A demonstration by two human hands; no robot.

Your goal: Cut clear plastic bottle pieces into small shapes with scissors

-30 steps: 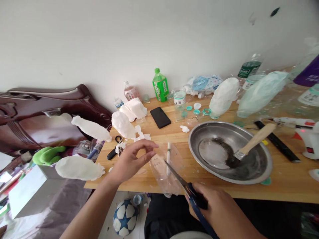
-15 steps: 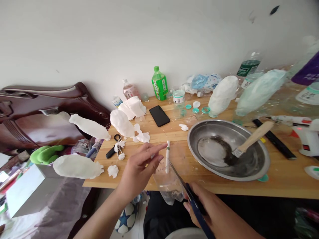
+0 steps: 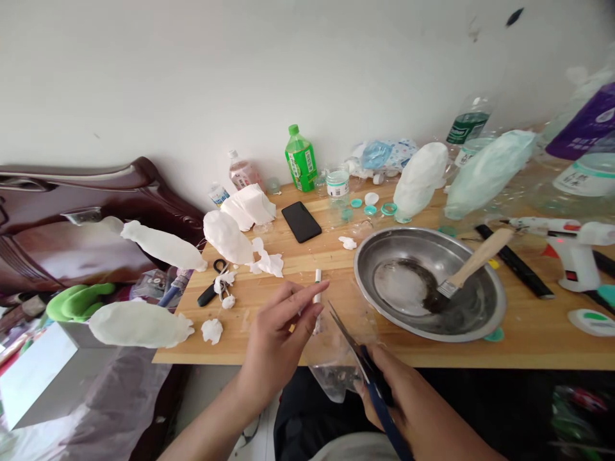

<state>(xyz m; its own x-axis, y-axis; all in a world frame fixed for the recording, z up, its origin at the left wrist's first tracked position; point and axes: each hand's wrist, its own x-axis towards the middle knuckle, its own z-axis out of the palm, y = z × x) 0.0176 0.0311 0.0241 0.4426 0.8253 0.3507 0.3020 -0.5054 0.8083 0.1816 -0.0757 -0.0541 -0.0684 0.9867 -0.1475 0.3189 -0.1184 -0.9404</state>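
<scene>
My left hand (image 3: 283, 323) is over the table's front part, its fingers stretched out and the thumb apart from the index finger. Just beyond its fingertips lies a white marker-like stick (image 3: 318, 275), partly hidden by the hand. My right hand (image 3: 391, 384) grips a pair of scissors (image 3: 355, 349) with dark blue handles, the blades pointing up and left toward my left thumb. Beneath both hands a crumpled piece of clear plastic (image 3: 331, 382) hangs over the table edge; whether either hand touches it I cannot tell.
A steel basin (image 3: 362, 298) with a wooden-handled brush (image 3: 475, 259) stands to the right. Behind are a black phone (image 3: 301, 222), a green bottle (image 3: 301, 160) and white-wrapped bottle shapes (image 3: 420, 182). A glue gun (image 3: 574, 253) lies far right; paper scraps (image 3: 212, 331) lie left.
My view has shifted slightly, so the table items appear a little further left. My left hand now covers more of the white stick. The scissors remain in my right hand.
</scene>
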